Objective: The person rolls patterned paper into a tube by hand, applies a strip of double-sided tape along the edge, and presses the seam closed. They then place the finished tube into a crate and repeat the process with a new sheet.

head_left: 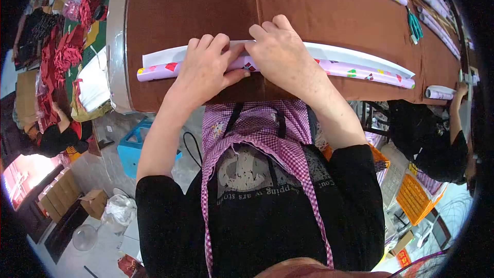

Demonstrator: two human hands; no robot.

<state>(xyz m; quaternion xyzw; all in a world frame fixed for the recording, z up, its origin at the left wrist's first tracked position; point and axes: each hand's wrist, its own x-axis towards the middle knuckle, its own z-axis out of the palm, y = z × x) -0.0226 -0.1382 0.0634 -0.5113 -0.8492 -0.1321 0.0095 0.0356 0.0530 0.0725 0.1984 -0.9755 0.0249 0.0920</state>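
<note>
Patterned roll [248, 66] on bench [195, 10], close to near edge. Long axis left-right, white flap [334, 53] along far side. Left hand [203, 64] and right hand [283, 54] side by side mid-roll, both gripping it.

Room beyond the roll [339, 68]; scissors [415, 27] (probably) obstruct rightward.

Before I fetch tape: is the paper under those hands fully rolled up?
Not fully: the patterned paper forms a roll, but a white strip lies unrolled along its far side.
</note>
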